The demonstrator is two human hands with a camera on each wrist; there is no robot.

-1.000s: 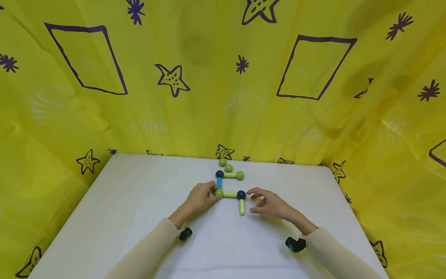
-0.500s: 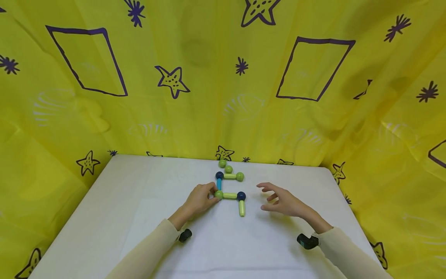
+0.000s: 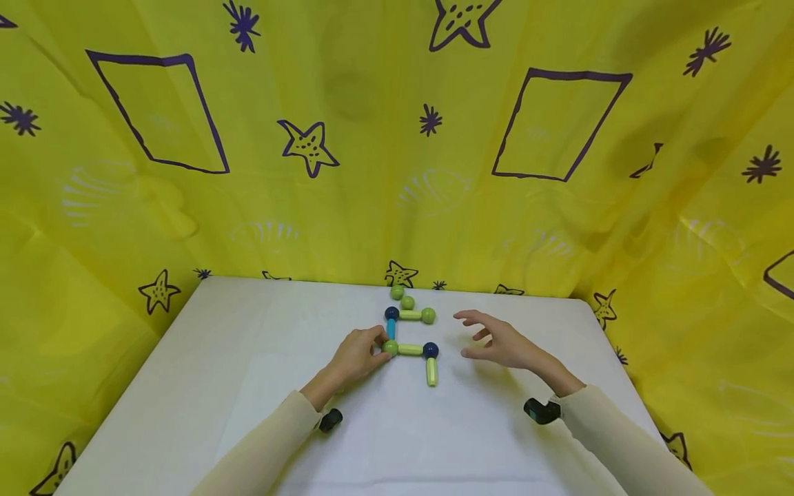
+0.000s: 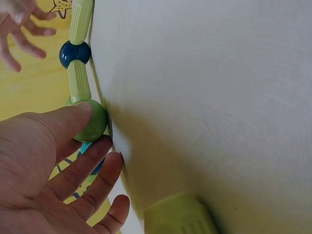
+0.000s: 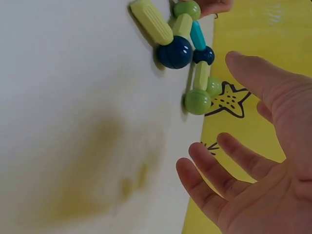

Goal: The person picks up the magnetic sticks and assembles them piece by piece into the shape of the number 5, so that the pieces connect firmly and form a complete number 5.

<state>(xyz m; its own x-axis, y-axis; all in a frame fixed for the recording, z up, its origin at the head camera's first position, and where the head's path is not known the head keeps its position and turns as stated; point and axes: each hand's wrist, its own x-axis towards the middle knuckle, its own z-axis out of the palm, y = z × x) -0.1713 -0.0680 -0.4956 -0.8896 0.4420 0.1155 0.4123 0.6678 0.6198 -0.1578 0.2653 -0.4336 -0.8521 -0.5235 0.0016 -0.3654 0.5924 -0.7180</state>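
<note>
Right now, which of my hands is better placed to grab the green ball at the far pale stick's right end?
Likely your right hand: it holds nothing and is open just right of that green ball. Your left hand pinches the corner ball.

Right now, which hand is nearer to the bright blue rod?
Left. The left hand pinches the green ball at the near end of the bright blue rod; the right hand is farther off, to the rod's right, touching nothing.

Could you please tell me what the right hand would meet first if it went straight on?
Probably the green ball at the right end of the farther pale green rod; the right hand seems raised, so it might pass above.
</note>
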